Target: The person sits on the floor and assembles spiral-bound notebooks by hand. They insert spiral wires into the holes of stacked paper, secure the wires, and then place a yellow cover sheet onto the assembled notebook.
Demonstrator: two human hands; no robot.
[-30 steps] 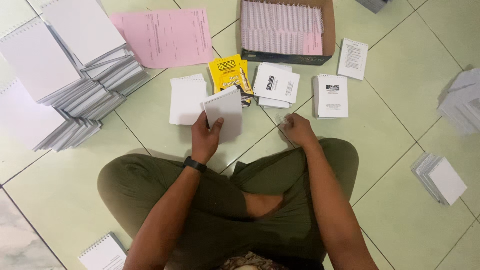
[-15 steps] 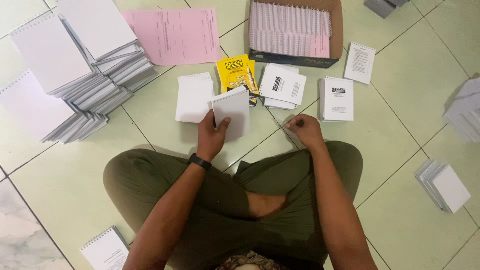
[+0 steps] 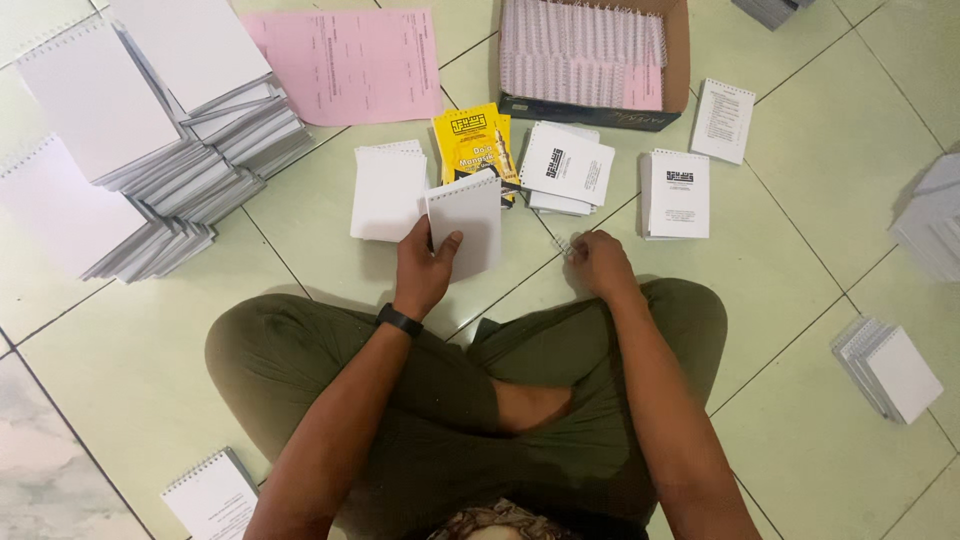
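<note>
From the head camera, the left hand (image 3: 422, 272) is closed on a small white notepad (image 3: 465, 222), thumb on its front. The pad stands tall and sticks out on the far side of the hand, its long side pointing far. The right hand (image 3: 598, 265) pinches a small wire coil (image 3: 564, 246) on the floor tiles (image 3: 820, 190), just right of the pad.

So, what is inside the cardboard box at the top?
The cardboard box holds rows of white spiral coils, with a pink sheet at the lower right. Anything under them is covered.
</note>
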